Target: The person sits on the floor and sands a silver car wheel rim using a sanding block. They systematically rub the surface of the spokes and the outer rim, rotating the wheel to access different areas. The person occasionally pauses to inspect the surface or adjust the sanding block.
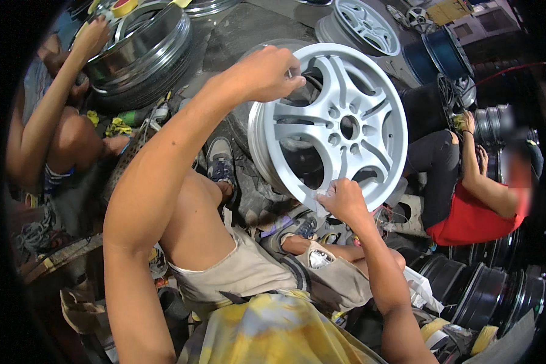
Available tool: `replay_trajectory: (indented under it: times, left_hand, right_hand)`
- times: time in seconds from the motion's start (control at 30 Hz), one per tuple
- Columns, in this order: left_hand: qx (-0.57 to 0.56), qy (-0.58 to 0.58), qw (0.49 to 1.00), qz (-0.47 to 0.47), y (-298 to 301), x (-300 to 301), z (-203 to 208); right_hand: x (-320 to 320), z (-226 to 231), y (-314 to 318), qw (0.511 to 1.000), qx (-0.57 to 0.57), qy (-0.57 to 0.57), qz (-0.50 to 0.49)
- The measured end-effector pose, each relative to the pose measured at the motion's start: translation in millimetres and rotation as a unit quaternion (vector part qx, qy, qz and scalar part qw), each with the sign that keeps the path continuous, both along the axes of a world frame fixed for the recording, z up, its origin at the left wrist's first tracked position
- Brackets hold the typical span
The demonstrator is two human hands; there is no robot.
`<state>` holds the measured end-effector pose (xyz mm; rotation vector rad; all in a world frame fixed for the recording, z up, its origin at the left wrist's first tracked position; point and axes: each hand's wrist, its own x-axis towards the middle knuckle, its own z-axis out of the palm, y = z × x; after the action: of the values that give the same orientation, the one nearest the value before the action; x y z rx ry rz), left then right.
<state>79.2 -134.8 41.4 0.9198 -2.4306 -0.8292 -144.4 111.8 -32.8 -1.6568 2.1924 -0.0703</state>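
A silver-grey wheel rim [350,127] with paired spokes stands tilted in front of my knees, its face turned up toward me. My left hand [272,74] is closed at the rim's upper left edge, fingers curled and thumb over the face. A small pale sliver shows between thumb and fingers; I cannot make out what it is. At the rim's lower edge my right hand [344,200] is closed, pinching a thin pale piece [321,197] against the lip. Whether that piece is paper or cloth, I cannot tell.
Another silver rim [364,27] lies beyond, beside a dark blue rim [438,54]. A polished wheel with tyre [136,57] stands far left, near a co-worker's arm [60,103]. At right sits a person in red [476,212]. Dark rims [479,291] line the lower right.
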Motion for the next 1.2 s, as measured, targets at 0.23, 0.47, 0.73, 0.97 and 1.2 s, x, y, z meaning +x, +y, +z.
replay_trajectory:
  times: [0.23, 0.47, 0.73, 0.97, 1.2]
  left_hand:
    - [-0.007, -0.042, 0.998, -0.046, 24.9, -16.9, 1.2]
    - [-0.062, -0.194, 0.974, -0.097, 34.0, -44.3, -33.3]
    - [-0.102, -0.266, 0.953, -0.102, 33.7, -58.5, -55.2]
    - [-0.123, -0.298, 0.942, -0.093, 44.5, -63.9, -42.0]
    - [-0.210, -0.112, 0.968, -0.080, 69.1, -102.1, -51.5]
  right_hand:
    - [-70.4, 31.6, 37.1, 0.978, -0.023, -0.115, -0.171]
    - [-26.4, -1.4, 29.1, 0.977, -0.127, -0.085, -0.147]
    - [-57.9, -12.3, -62.4, 0.979, -0.174, 0.000, -0.104]
    - [-57.7, 15.2, 61.4, 0.984, -0.083, -0.078, -0.135]
    - [-58.5, -18.0, 96.7, 0.943, -0.210, -0.150, -0.211]
